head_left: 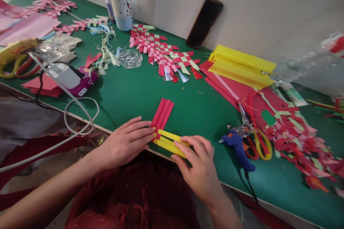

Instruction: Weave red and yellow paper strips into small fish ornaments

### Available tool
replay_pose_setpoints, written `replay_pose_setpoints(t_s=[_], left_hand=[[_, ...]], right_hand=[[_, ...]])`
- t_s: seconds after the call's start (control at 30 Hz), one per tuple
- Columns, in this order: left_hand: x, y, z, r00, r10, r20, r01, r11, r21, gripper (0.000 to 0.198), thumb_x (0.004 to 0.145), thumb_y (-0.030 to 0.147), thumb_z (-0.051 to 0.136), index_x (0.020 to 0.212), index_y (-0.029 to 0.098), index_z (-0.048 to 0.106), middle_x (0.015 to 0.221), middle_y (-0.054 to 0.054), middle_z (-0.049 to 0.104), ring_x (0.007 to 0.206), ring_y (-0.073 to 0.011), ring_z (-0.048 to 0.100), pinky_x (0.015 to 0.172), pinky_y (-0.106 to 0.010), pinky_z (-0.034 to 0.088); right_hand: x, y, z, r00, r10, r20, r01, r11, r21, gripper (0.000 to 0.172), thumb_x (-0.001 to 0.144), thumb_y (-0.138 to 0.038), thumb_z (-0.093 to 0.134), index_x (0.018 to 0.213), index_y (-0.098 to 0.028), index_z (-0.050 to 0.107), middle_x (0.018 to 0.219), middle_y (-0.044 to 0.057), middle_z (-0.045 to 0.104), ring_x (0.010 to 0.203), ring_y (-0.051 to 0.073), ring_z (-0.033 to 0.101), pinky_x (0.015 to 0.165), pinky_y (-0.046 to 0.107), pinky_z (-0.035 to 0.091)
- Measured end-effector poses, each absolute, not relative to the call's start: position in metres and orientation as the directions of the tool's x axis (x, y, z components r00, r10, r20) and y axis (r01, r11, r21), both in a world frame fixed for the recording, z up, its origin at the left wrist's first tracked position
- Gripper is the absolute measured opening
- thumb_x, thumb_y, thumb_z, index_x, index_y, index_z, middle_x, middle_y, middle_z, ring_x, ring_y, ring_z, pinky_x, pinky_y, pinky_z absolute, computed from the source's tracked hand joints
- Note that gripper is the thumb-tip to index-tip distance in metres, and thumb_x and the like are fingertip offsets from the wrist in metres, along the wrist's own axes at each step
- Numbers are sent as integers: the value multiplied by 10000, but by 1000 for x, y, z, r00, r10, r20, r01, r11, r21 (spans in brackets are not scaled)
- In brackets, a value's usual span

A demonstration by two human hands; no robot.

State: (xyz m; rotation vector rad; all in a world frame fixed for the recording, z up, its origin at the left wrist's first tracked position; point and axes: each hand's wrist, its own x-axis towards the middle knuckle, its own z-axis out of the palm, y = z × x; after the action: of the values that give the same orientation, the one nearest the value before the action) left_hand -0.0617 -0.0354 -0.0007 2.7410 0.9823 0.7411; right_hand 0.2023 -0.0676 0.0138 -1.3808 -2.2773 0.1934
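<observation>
Red paper strips [162, 114] and yellow paper strips [168, 145] cross in a small checked weave [156, 136] near the table's front edge. The red ones point away from me; the yellow ones run to the right. My left hand [129, 141] lies flat, fingers stretched out, its fingertips touching the weave's left edge. At the other end, my right hand [197, 161] has the loose yellow strips between its thumb and fingers. Part of the weave is hidden under my left fingertips.
Right of my hands lie a blue glue gun [238, 146], scissors [262, 144] and paper scraps [317, 153]. Behind are finished woven pieces [158, 48], a bead tray [130, 59], a bottle [120, 3], a phone [204, 23] and folded yellow paper [242, 66]. A white cable [77, 103] hangs at left.
</observation>
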Motion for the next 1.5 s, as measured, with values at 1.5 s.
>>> replay_pose_setpoints(t_s=[1.5], left_hand=[[-47, -50, 2, 575, 705, 415, 668, -697, 260, 236, 963, 230, 536, 1165, 187, 650, 1155, -24, 717, 1091, -167, 639, 1114, -386, 352]], right_hand=[[195, -66, 17, -468, 834, 293, 724, 552, -413, 206, 961, -262, 538, 1098, -168, 660, 1059, 78, 703, 992, 231, 553, 880, 398, 406]])
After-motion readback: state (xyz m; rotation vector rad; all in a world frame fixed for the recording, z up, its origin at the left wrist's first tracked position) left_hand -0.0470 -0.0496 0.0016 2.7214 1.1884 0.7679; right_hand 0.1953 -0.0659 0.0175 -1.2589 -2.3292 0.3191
